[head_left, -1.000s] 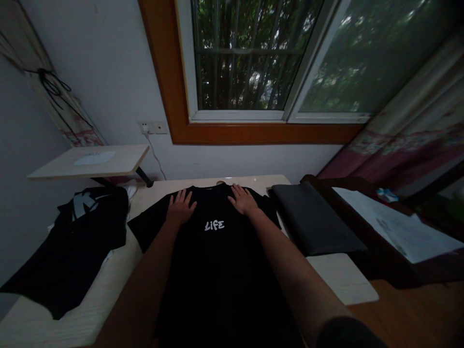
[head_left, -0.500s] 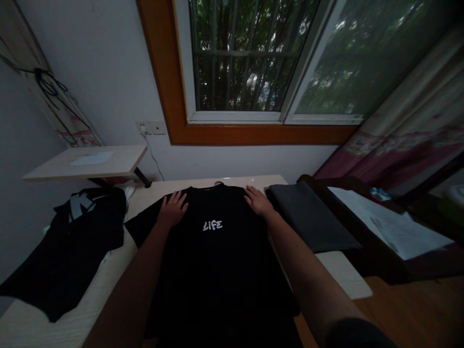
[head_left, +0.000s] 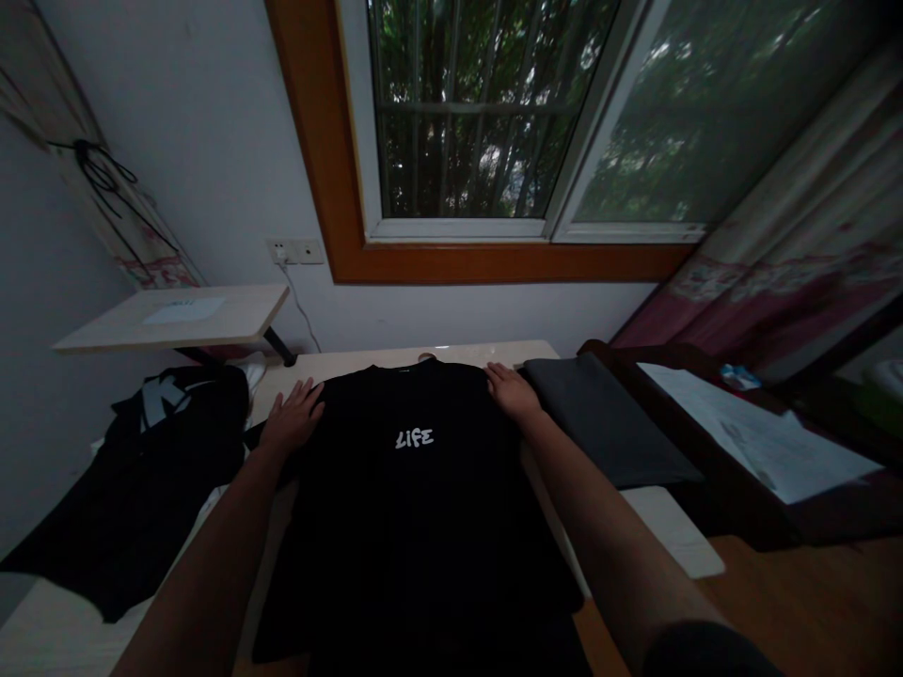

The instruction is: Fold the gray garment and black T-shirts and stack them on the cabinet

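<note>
A black T-shirt (head_left: 409,508) with small white lettering lies spread on the pale desk (head_left: 494,353), its neckline toward the wall. My left hand (head_left: 293,416) rests flat on the shirt's left sleeve near the shoulder, fingers stretched out and pointing away from me. On the opposite shoulder edge lies my right hand (head_left: 514,390), also flat with its fingers extended. Neither hand grips the cloth. The right sleeve is not visible beyond my right hand and forearm. The shirt's lower part is too dark to make out clearly.
Another black garment (head_left: 155,480) with a grey print lies at the left, below a small raised shelf (head_left: 176,315). To the right are a dark grey folded item (head_left: 607,418) and white papers (head_left: 754,432) on dark furniture. A window (head_left: 480,122) is ahead.
My left hand has slid left from the shirt's shoulder onto its sleeve. My right hand has shifted slightly right. The shirt's lower left side now spreads farther left.
</note>
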`<state>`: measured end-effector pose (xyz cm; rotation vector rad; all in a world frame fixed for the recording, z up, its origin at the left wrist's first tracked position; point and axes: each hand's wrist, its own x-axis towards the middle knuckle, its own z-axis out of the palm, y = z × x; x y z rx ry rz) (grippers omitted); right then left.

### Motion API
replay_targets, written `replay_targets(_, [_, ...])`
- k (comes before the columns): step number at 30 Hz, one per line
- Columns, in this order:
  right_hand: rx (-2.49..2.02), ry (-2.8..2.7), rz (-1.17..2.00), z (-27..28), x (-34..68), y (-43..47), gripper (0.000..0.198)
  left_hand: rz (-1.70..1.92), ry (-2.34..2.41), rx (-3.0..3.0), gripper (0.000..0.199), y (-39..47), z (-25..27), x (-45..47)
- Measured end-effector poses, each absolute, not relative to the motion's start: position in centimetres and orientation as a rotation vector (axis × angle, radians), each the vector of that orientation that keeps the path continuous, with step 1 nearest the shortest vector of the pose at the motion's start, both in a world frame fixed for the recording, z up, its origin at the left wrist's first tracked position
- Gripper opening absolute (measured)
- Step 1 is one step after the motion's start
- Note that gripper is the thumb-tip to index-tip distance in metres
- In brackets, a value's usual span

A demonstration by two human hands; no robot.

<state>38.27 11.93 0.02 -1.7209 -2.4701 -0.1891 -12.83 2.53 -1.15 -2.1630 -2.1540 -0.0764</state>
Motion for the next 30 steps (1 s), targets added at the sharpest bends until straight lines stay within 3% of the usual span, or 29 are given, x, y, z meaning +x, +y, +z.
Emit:
replay_targets(7, [-1.643, -2.475, -0.37, 1.4, 37.4, 11.2, 0.052, -0.178, -2.064, -2.108, 0.055, 2.4, -0.3, -13.3])
replay_targets(13, [-1.481, -2.32, -0.328, 2.7, 35.3, 6.7, 0.041, -0.387, -1.912, -2.091, 0.048, 1.0, 1.4, -11.1])
replay_targets(20, [-1.485, -2.339, -0.199, 0.5, 36.4, -0.4, 0.04, -0.266, -1.914, -2.183, 0.047, -6.1, -0.7, -6.4])
replay_targets(30, [-1.632, -2.296, -0.172, -2.0, 39.3, -4.3, 0.048, -0.185, -2.005, -2.109, 0.055, -11.5, -2.0, -8.4])
